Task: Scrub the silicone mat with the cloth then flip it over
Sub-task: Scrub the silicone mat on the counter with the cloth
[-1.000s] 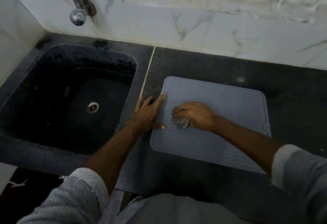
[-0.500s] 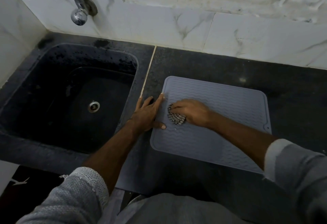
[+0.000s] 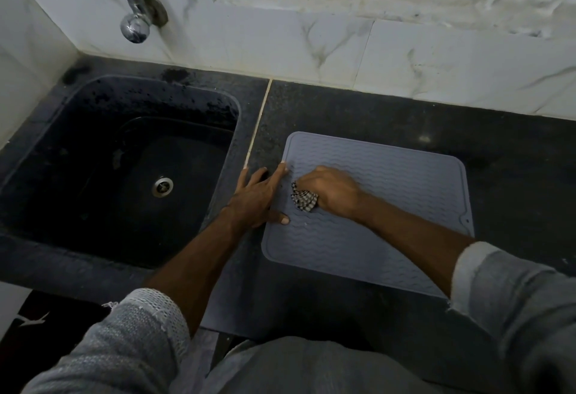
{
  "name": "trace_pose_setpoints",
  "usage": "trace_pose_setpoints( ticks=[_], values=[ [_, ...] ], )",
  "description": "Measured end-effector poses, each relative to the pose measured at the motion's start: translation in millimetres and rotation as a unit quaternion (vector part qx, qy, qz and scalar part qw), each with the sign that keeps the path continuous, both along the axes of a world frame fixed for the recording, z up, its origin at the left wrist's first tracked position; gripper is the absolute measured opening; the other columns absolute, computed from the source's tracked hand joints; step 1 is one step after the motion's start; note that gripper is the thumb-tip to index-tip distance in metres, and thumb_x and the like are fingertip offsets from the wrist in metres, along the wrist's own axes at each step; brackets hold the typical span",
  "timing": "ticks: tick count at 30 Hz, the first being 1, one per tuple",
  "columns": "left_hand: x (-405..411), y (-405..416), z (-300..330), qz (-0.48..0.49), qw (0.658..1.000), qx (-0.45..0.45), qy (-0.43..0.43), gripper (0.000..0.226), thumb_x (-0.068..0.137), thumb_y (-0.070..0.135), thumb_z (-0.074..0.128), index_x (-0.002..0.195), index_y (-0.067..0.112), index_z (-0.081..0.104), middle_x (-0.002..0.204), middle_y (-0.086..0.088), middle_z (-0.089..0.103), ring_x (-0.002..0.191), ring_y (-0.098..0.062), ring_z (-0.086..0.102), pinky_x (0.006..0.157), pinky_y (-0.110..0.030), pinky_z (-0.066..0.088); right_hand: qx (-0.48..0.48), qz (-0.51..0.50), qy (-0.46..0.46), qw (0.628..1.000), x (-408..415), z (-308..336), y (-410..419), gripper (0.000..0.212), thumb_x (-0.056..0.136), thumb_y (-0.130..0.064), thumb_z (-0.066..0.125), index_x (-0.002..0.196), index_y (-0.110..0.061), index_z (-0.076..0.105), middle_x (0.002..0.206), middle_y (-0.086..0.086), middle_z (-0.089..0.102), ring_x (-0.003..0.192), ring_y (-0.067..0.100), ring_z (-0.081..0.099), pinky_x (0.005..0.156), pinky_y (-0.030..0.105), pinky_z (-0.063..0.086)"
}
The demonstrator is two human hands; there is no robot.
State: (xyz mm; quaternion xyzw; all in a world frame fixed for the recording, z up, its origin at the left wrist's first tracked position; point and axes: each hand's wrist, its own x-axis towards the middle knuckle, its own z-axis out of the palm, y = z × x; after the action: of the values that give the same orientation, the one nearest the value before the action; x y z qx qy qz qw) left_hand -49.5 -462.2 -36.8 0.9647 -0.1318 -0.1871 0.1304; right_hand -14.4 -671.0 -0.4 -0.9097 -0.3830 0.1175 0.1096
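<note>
A grey silicone mat [image 3: 389, 194] with a wavy ribbed surface lies flat on the dark counter. My right hand [image 3: 332, 194] presses a bunched checked cloth [image 3: 304, 200] onto the mat near its left edge. My left hand [image 3: 257, 199] lies flat with fingers spread across the mat's left edge, index finger and thumb resting on the mat, the other fingers on the counter.
A black sink [image 3: 118, 169] with a steel drain [image 3: 162, 186] sits to the left, a chrome tap [image 3: 131, 16] above it. The dark granite counter [image 3: 514, 175] runs right to a white marble-tiled wall [image 3: 374, 51]. The counter's front edge is close to my body.
My right hand has slid the cloth leftward and slightly up across the mat, toward my left hand. The left hand has stayed on the mat's left edge.
</note>
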Motion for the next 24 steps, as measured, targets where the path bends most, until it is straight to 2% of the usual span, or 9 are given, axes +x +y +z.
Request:
trace_pose_setpoints(
  ticks=[4, 8, 11, 14, 20, 24],
  values=[
    [-1, 0, 0, -0.001, 1.0, -0.005, 0.005, 0.128, 0.068, 0.067, 0.068, 0.149, 0.025, -0.021, 0.161, -0.004, 0.011, 0.148, -0.025, -0.002, 0.111, -0.05, -0.02, 0.005, -0.047, 0.024, 0.999, -5, 1, -26, 0.027, 0.082, -0.019, 0.066, 0.109, -0.014, 0.067, 0.111, 0.008, 0.067, 0.104, 0.026, 0.057, 0.088, 0.038, 0.047],
    [0, 0, 1, -0.004, 1.0, -0.002, 0.002, 0.127, 0.069, 0.066, 0.068, 0.149, 0.025, -0.022, 0.161, -0.004, 0.01, 0.148, -0.024, -0.001, 0.109, -0.047, -0.022, -0.003, -0.067, 0.051, 0.996, -3, 5, -30, 0.019, 0.08, -0.015, 0.069, 0.099, -0.012, 0.07, 0.101, 0.008, 0.07, 0.097, 0.025, 0.061, 0.084, 0.041, 0.051],
    [0, 0, -1, -0.005, 1.0, -0.003, 0.007, 0.128, 0.068, 0.068, 0.068, 0.149, 0.027, -0.023, 0.161, -0.002, 0.011, 0.148, -0.025, -0.001, 0.11, -0.049, -0.02, 0.04, -0.053, 0.023, 0.997, 1, 6, -4, 0.024, 0.082, -0.017, 0.067, 0.106, -0.016, 0.068, 0.108, 0.005, 0.067, 0.103, 0.024, 0.057, 0.089, 0.041, 0.048],
    [1, 0, -3, -0.003, 1.0, 0.008, 0.005, 0.129, 0.067, 0.069, 0.067, 0.148, 0.028, -0.024, 0.161, 0.001, 0.01, 0.148, -0.024, -0.001, 0.111, -0.051, -0.018, 0.012, -0.033, 0.01, 0.999, 1, 2, 13, 0.029, 0.084, -0.017, 0.062, 0.113, -0.017, 0.065, 0.115, 0.007, 0.064, 0.107, 0.028, 0.054, 0.089, 0.042, 0.046],
    [1, 4, -6, -0.002, 1.0, -0.007, 0.005, 0.128, 0.066, 0.071, 0.066, 0.148, 0.029, -0.023, 0.161, -0.006, 0.009, 0.147, -0.025, -0.001, 0.107, -0.047, -0.023, 0.028, -0.039, 0.022, 0.999, -13, -8, -58, 0.04, 0.081, -0.018, 0.068, 0.12, -0.012, 0.061, 0.121, 0.01, 0.063, 0.109, 0.029, 0.054, 0.095, 0.038, 0.041],
    [0, -1, -2, -0.007, 1.0, 0.006, 0.001, 0.127, 0.068, 0.069, 0.067, 0.149, 0.026, -0.022, 0.161, -0.004, 0.01, 0.148, -0.026, 0.0, 0.11, -0.049, -0.02, 0.004, -0.051, 0.027, 0.998, -5, -2, -57, 0.033, 0.082, -0.019, 0.067, 0.115, -0.013, 0.065, 0.118, 0.009, 0.065, 0.11, 0.029, 0.054, 0.095, 0.041, 0.042]
  ],
)
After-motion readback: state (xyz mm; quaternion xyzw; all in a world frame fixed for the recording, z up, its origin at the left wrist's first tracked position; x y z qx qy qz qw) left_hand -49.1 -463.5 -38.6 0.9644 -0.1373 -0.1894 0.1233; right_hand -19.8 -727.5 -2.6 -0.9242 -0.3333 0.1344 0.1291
